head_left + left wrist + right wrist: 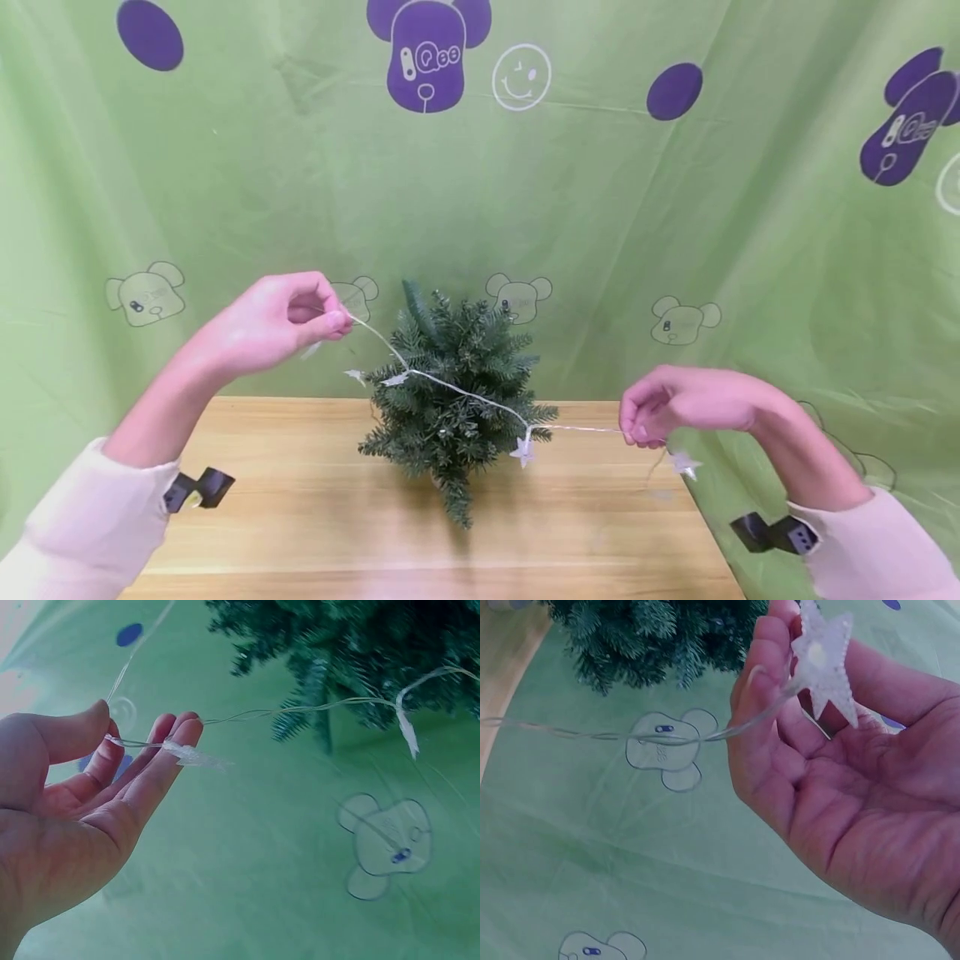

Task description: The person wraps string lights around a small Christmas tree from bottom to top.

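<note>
Nearest you, your pale sleeves (97, 517) reach in from the lower corners, each with a small black device (216, 487) at the cuff. Your left hand (288, 321) pinches a string of star lights (465, 391) between thumb and fingertip. Your right hand (686, 404), lower, grips the same string with curled fingers; one white star (684, 465) hangs just beside it. Between your hands, the string slants down to the right across the front of a bushy green tree (457, 429); whether it touches the branches, you cannot tell. The tree is on a wooden counter (300, 517). Behind it hangs a green cloth (300, 183) printed with cartoon animal heads, some purple, some outlined.
</note>
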The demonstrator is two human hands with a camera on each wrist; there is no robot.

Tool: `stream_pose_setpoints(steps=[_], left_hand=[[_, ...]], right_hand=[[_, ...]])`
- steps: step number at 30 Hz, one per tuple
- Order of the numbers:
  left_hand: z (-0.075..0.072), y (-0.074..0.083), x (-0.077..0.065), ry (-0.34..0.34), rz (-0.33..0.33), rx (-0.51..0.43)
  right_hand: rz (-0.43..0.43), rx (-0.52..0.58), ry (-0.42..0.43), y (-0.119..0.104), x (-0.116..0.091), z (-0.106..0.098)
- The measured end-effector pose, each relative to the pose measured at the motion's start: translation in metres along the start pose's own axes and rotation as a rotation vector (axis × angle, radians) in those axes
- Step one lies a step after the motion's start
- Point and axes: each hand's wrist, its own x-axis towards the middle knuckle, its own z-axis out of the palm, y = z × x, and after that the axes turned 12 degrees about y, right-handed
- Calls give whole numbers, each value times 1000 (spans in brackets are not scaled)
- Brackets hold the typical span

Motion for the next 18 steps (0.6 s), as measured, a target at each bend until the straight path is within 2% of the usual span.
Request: stream_pose_setpoints(steps=[4, 11, 14, 18], left_hand=[[3, 14, -5, -24, 56, -16], [11, 31, -11, -77, 196, -24], [13, 36, -12, -96, 219, -17], [14, 38, -15, -103, 213, 14]], right_hand=[[1, 8, 12, 0, -9, -7], [25, -3, 114, 1, -20, -14], [23, 3, 126, 2, -23, -15], [-17, 1, 151, 4, -27, -18]])
